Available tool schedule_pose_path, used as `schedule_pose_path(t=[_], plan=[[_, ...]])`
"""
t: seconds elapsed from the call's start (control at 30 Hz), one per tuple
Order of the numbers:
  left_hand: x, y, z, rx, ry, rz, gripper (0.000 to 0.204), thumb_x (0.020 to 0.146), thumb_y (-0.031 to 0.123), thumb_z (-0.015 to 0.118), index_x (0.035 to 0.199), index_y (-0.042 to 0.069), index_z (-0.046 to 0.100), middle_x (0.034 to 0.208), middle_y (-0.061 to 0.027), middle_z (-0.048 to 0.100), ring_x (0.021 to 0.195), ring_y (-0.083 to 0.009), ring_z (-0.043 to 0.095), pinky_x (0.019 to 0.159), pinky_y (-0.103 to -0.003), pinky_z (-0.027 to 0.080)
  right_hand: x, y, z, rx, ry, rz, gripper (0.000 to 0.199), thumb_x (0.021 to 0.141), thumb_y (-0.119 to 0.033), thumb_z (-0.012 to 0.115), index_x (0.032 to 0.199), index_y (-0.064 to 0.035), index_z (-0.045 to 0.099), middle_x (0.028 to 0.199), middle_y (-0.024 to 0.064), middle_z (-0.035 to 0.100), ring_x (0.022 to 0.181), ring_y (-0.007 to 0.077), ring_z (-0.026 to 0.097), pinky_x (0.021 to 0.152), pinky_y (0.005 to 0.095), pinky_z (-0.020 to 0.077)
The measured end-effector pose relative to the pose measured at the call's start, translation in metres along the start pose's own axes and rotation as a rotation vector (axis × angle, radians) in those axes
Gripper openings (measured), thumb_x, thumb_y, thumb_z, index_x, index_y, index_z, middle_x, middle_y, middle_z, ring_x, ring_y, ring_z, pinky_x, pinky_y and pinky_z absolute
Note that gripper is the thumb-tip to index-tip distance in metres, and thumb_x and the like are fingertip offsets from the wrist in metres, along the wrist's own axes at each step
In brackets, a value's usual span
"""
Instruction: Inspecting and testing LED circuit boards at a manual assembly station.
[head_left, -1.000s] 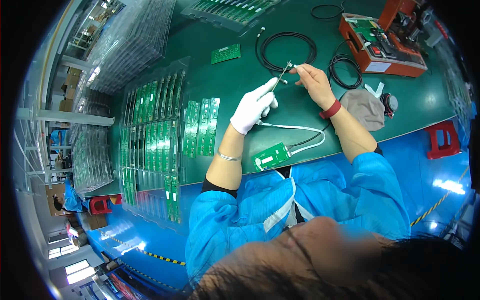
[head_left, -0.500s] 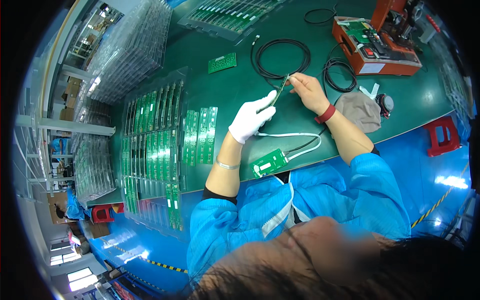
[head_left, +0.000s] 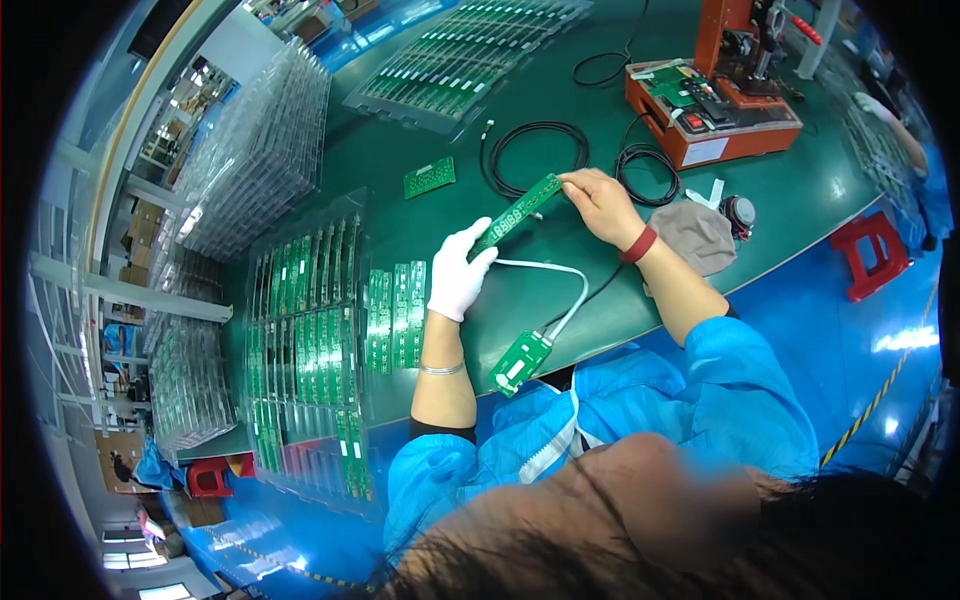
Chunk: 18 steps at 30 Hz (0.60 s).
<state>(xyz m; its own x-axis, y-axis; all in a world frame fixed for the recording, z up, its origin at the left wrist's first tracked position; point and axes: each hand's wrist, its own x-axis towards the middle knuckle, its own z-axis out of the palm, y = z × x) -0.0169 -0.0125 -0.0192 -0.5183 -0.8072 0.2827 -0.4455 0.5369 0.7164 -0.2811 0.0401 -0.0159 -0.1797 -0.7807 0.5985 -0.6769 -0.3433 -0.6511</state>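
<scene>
A narrow green circuit board (head_left: 517, 213) with white digit-shaped displays is held up slantwise between my hands. My left hand (head_left: 462, 272), in a white glove, grips its lower left end. My bare right hand (head_left: 605, 208) pinches the upper right end. Beneath my hands a white cable (head_left: 560, 272) curves to a small green board (head_left: 521, 363) at the table's near edge; where its other end goes is hidden by the left hand. Several narrow green boards (head_left: 397, 318) lie just left of my left hand. Another green display board (head_left: 429, 178) rests farther away.
Left of me lies a clear tray (head_left: 368, 400) filled with boards, with tall tray stacks (head_left: 265, 130) behind. Another loaded tray (head_left: 465, 60) is at the back. Coiled black cable (head_left: 535, 160), an orange press fixture (head_left: 715, 115) and a grey cloth (head_left: 692, 240) sit right. A co-worker's hand (head_left: 877, 107) shows far right.
The held board has turned from edge-on so its display face now shows. Both hands have come slightly nearer to me. The whole view has shifted a little.
</scene>
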Motion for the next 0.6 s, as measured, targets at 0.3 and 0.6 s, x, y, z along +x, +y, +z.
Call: schedule_pose_path(t=[0.3,0.6], plan=[[0.000,-0.004,0.001,0.210,0.198,0.130,0.049,0.072,0.009,0.071,0.120,0.011,0.064,0.098,-0.0095,0.060,0.088,-0.0235,0.056,0.081,-0.032,0.047,0.018,0.048,-0.083,-0.726,0.434,0.035,0.037,0.083,-0.010,0.061,0.120,-0.0048,0.060,0.127,0.0122,0.058,0.113,0.0320,0.055,0.098,0.0402,0.0418],[0.000,-0.001,0.000,0.226,0.242,0.185,0.049,0.069,0.009,0.071,0.118,0.011,0.065,0.096,-0.0080,0.061,0.087,-0.0242,0.056,0.081,-0.033,0.046,0.001,0.090,-0.096,-0.709,0.388,0.080,0.038,0.083,-0.014,0.064,0.120,-0.0063,0.059,0.124,0.0125,0.059,0.125,0.0327,0.048,0.104,0.0414,0.0381]])
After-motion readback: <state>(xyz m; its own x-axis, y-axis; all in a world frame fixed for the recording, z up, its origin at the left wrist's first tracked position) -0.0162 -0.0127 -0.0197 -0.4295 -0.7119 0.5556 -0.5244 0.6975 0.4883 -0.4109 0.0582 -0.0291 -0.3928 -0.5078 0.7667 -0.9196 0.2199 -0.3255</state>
